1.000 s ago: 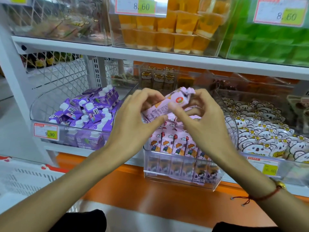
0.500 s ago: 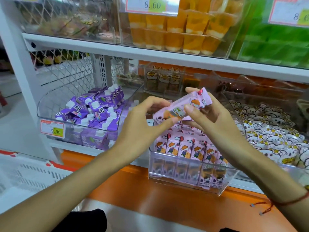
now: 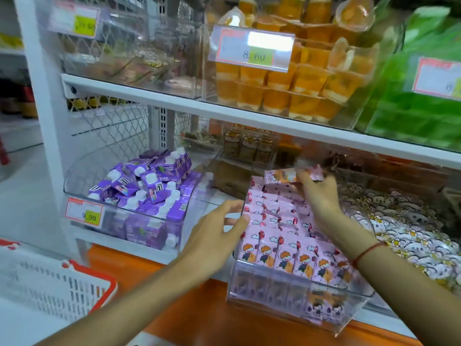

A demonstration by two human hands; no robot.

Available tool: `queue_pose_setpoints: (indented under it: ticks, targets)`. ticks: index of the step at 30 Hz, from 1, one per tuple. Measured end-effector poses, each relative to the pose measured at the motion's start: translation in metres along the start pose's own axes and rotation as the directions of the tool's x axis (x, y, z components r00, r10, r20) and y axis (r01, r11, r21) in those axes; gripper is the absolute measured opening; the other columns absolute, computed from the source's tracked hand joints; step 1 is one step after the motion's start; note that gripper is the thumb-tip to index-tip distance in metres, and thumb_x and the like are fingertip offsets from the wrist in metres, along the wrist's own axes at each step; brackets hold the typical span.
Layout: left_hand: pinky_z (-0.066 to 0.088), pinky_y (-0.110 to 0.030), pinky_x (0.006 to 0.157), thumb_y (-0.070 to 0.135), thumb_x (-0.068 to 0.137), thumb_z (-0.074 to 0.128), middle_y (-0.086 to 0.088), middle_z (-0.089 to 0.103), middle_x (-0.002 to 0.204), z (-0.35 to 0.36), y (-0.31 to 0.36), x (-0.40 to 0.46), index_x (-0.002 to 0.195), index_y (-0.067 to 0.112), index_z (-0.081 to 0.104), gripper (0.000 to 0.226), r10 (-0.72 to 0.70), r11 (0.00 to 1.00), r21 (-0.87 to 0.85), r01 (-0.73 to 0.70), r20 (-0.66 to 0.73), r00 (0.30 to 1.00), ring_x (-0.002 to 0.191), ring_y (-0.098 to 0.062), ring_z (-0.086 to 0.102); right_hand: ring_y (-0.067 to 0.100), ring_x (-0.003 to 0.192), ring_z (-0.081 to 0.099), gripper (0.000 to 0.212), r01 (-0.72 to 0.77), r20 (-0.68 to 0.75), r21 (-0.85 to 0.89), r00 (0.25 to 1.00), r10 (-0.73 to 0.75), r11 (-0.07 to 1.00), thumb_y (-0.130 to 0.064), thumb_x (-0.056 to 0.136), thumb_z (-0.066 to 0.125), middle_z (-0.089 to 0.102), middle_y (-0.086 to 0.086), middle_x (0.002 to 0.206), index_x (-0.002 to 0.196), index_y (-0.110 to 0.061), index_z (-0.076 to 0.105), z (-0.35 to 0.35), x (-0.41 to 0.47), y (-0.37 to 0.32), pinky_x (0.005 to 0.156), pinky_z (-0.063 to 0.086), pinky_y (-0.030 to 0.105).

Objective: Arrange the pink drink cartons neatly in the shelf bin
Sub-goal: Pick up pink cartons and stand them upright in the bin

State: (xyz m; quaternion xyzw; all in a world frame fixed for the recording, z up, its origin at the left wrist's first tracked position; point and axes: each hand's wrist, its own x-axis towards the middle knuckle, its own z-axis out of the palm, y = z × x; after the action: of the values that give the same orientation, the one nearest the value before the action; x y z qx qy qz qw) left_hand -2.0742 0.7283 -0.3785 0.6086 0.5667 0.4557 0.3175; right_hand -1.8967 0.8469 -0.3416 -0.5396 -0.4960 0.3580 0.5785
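Observation:
A clear shelf bin [image 3: 287, 303] on the lower shelf holds rows of upright pink drink cartons [image 3: 282, 236] printed with a cartoon child. My right hand [image 3: 319, 196] reaches to the back of the bin and grips one pink carton [image 3: 280, 176], held lying sideways above the rear rows. My left hand [image 3: 217, 231] rests with relaxed fingers against the bin's left wall, thumb at its rim, holding nothing.
A bin of purple cartons [image 3: 147, 193] stands to the left, and a bin of white cartoon packs [image 3: 404, 221] to the right. Orange jelly cups [image 3: 287, 78] fill the shelf above. A white and red basket [image 3: 55, 280] sits lower left.
My left hand let go of the pink carton and dropped to the bin's left wall. My right hand carried the carton back over the rear rows. The view moved closer.

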Motion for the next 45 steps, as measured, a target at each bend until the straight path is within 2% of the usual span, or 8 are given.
queue_pose_setpoints:
  ticks: [4,12,21,25,30,36,41,45]
  targets:
    - [0.040,-0.001,0.077,0.038,0.094,0.053,0.031,0.058,0.115,-0.004,-0.003,-0.004,0.111,0.047,0.052,0.019,0.041,0.999,0.031,-0.042,0.032,0.999,0.098,0.016,0.055,0.026,0.095,0.059,0.034,0.246,0.149,-0.344,0.967,-0.206,0.906,-0.022,0.095,0.056,0.059,0.006,0.098,0.125,-0.009,0.048,0.024,0.013,-0.002,0.082,0.048,0.036]
    - [0.048,-0.031,0.092,0.041,0.088,0.061,0.027,0.061,0.115,-0.008,-0.002,-0.002,0.115,0.041,0.056,0.027,0.054,0.992,0.118,-0.055,0.012,0.998,0.095,0.009,0.060,0.011,0.067,0.054,0.023,0.588,0.448,-0.502,0.804,-0.391,0.635,-0.021,0.091,0.062,0.056,-0.003,0.080,0.107,-0.015,0.049,0.041,0.023,-0.008,0.055,0.038,0.018]
    - [0.049,-0.023,0.086,0.037,0.088,0.063,0.028,0.061,0.112,-0.008,-0.001,-0.002,0.115,0.041,0.057,0.028,0.024,0.993,0.111,-0.024,0.002,1.000,0.092,0.012,0.060,0.011,0.073,0.060,0.020,0.475,0.347,-0.418,0.871,-0.348,0.774,-0.026,0.095,0.057,0.062,-0.001,0.089,0.112,-0.016,0.053,0.034,0.024,-0.002,0.057,0.041,0.011]
    - [0.044,-0.013,0.080,0.035,0.087,0.064,0.028,0.063,0.105,-0.008,0.001,-0.002,0.106,0.046,0.055,0.024,0.017,0.995,0.101,-0.017,0.005,1.000,0.088,0.015,0.059,0.033,0.083,0.068,0.016,0.327,0.361,-0.326,0.910,-0.203,0.887,-0.021,0.097,0.052,0.067,0.008,0.093,0.112,-0.015,0.051,0.029,0.024,0.001,0.069,0.054,0.038]
    - [0.047,-0.018,0.084,0.030,0.087,0.066,0.028,0.063,0.108,-0.009,0.003,-0.003,0.104,0.045,0.057,0.024,0.005,0.998,0.056,-0.006,0.012,1.000,0.088,0.012,0.061,0.012,0.072,0.060,0.029,0.483,0.516,-0.515,0.834,-0.193,0.708,-0.018,0.089,0.065,0.067,0.001,0.093,0.117,-0.016,0.061,0.036,0.019,0.021,0.063,0.049,0.024]
    - [0.048,-0.018,0.083,0.033,0.088,0.065,0.026,0.062,0.110,-0.011,0.005,-0.003,0.103,0.046,0.055,0.023,-0.011,0.999,0.047,0.009,0.031,0.999,0.093,0.009,0.061,0.023,0.062,0.042,0.033,0.553,0.656,-0.657,0.754,0.026,0.513,-0.015,0.096,0.042,0.048,0.014,0.068,0.064,-0.011,0.046,0.040,0.025,0.016,0.061,0.035,0.034]
    - [0.048,-0.029,0.094,0.031,0.090,0.063,0.021,0.062,0.119,-0.015,0.008,-0.004,0.121,0.034,0.057,0.033,0.001,0.999,0.051,-0.005,0.080,0.997,0.100,0.002,0.062,0.022,0.096,0.062,0.027,0.660,0.688,-0.660,0.723,-0.063,0.359,-0.028,0.097,0.046,0.067,0.004,0.110,0.106,-0.014,0.067,0.033,0.020,0.000,0.076,0.043,0.027]
    - [0.048,-0.026,0.095,0.023,0.094,0.059,0.021,0.064,0.119,-0.015,0.010,-0.008,0.123,0.036,0.057,0.033,0.052,0.997,0.053,-0.057,0.095,0.994,0.101,0.000,0.063,0.019,0.099,0.060,0.023,0.658,0.678,-0.662,0.730,-0.086,0.359,-0.033,0.090,0.062,0.067,0.002,0.113,0.096,-0.013,0.072,0.032,0.010,0.006,0.081,0.048,0.032]
